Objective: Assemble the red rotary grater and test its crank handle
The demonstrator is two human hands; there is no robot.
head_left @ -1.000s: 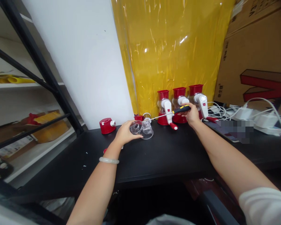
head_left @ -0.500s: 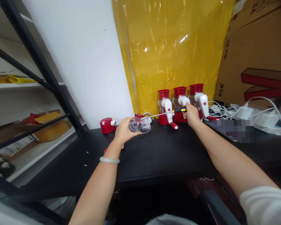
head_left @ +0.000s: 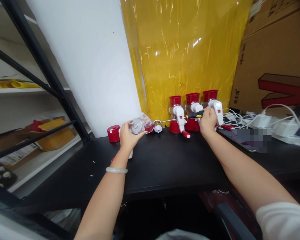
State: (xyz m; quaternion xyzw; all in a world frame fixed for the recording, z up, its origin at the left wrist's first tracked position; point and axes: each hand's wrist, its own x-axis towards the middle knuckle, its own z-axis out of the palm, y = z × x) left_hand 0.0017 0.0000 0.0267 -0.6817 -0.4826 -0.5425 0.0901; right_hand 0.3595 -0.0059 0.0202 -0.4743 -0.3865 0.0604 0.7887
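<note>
My left hand (head_left: 128, 136) is closed around a clear plastic housing (head_left: 138, 125), held above the black table. In my right hand (head_left: 209, 122) is a screwdriver (head_left: 195, 114) with a black and yellow handle. Its long thin shaft points left toward the housing; the tip looks apart from the plastic. Behind the housing a small round drum part (head_left: 158, 126) with a white centre rests on the table. Just left of my left hand stands a red base (head_left: 113, 133). A pale piece by my left wrist is mostly hidden.
Three red and white rotary graters (head_left: 175, 115) line the back of the table (head_left: 165, 163). To the right lie a tablet (head_left: 240, 138), white cables and chargers (head_left: 261, 120). A cardboard box (head_left: 285, 56) and a yellow plastic sheet (head_left: 187, 46) stand behind; a metal-framed shelf (head_left: 40, 66) is at left.
My left hand has shifted slightly left and turned the clear housing. The screwdriver has drawn back to the right with my right hand, away from the plastic.
</note>
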